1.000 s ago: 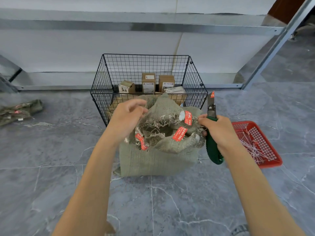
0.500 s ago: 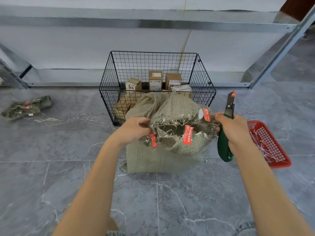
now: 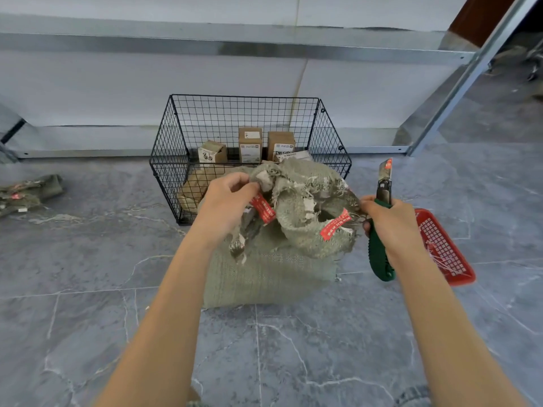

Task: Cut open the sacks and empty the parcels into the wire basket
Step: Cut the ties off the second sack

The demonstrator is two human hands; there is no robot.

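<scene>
A green woven sack [image 3: 270, 274] stands on the floor right in front of the black wire basket [image 3: 164, 171]. Its frayed, cut mouth with red labels is spread open. My left hand [image 3: 226, 207] grips the left edge of the mouth. My right hand [image 3: 390, 221] holds a green-handled utility knife [image 3: 382, 230], blade up, while its fingertips pinch the right edge of the mouth. Several brown cardboard parcels [image 3: 249, 145] lie inside the basket. What is inside the sack is hidden.
A red plastic tray [image 3: 458, 268] with white cut ties lies on the floor to the right. An emptied green sack [image 3: 26, 192] lies at the far left. Metal shelf rails and a slanted post [image 3: 458, 80] stand behind the basket. Grey tile floor lies all around.
My left hand has lifted the left edge of the sack mouth higher and toward the basket. The mouth has twisted and bunched up. The right hand keeps the knife and the right edge.
</scene>
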